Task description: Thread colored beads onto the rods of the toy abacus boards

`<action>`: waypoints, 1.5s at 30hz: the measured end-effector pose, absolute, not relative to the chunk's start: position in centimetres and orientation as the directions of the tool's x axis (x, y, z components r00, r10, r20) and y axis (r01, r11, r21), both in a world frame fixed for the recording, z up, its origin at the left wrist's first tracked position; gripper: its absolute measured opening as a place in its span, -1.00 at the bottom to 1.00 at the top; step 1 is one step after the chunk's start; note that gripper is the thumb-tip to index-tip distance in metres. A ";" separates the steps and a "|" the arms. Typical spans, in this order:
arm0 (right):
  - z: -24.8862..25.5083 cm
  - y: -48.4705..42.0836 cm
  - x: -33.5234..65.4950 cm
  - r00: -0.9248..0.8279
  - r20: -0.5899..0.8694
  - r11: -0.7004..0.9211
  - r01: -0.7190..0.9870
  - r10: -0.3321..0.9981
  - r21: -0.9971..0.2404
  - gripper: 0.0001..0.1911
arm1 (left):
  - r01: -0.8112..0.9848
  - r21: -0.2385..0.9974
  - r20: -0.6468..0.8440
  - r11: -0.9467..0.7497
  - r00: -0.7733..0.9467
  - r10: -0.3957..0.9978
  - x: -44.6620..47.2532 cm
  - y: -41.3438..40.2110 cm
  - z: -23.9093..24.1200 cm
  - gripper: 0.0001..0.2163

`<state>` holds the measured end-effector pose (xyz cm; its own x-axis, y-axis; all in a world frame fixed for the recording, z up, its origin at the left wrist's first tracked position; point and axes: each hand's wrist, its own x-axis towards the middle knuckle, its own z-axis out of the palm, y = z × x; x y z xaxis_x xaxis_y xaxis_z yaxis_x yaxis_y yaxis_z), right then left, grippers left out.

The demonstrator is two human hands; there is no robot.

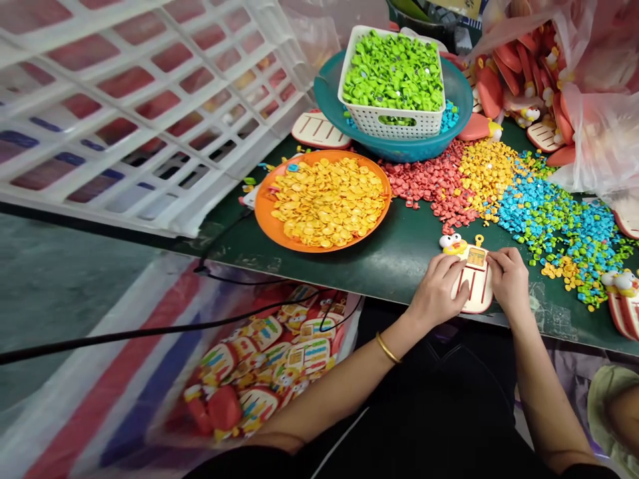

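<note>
A cream, red-edged toy board [480, 287] with slots lies near the front edge of the table. A white-eyed, yellow-billed duck head [453, 243] sticks out at its upper left, and a small yellow loop piece [479, 240] stands at its top. My left hand [438, 291] grips the board's left side, its thumb across the slots. At the upper right edge my right hand [510, 276] has its fingers pinched on the board, next to a yellowish panel [476, 257]. Whether a small piece is under those fingertips is hidden.
Left of the hands sits an orange plate [264, 223] of yellow pieces. Behind it, a white basket [357, 116] of green pieces rests in a blue basin [327, 100]. Red, yellow, blue and green pieces [544, 213] lie loose rightward. A white crate [164, 216] stands left.
</note>
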<state>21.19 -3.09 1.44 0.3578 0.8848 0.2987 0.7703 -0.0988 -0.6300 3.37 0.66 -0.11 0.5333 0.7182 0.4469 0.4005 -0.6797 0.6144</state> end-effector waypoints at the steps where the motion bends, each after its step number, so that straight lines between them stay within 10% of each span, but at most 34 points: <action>1: 1.4 -3.4 21.2 0.315 0.309 -0.080 0.804 0.897 -0.589 -0.72 | 0.424 0.609 0.451 -0.670 0.510 0.732 3.4 0.5 -0.1 -0.68; 6: 1.0 -5.9 20.4 0.131 0.350 0.039 0.897 0.928 -0.440 -0.68 | 0.499 0.585 0.435 -0.640 0.473 0.766 3.6 0.3 0.1 -0.77; 10: 1.3 -4.3 19.4 0.078 0.353 0.152 0.802 0.932 -0.577 -0.69 | 0.466 0.587 0.463 -0.662 0.477 0.747 3.6 0.4 0.1 -0.78; 19: 3.2 7.2 20.5 0.467 0.087 -0.273 0.646 0.880 -0.713 -0.69 | 0.393 0.572 0.496 -0.720 0.533 0.686 3.0 0.7 0.1 -0.81; 28: 2.5 -3.3 22.7 0.426 0.181 -0.155 0.642 0.886 -0.751 -0.76 | 0.364 0.490 0.439 -0.792 0.682 0.585 2.9 0.9 0.6 -0.66; 37: 1.6 -3.7 18.5 0.117 0.324 0.173 0.654 0.939 -0.737 -0.76 | 0.451 0.616 0.451 -0.646 0.471 0.758 3.4 0.7 -0.1 -0.76; 41: 1.9 1.1 20.9 0.379 0.265 0.009 0.559 0.887 -0.829 -0.79 | 0.456 0.629 0.433 -0.629 0.466 0.771 3.1 0.9 0.1 -0.75; 45: 2.0 5.2 23.5 0.440 0.266 -0.186 0.748 0.858 -0.637 -0.80 | 0.414 0.616 0.462 -0.671 0.500 0.733 3.1 1.0 0.3 -0.72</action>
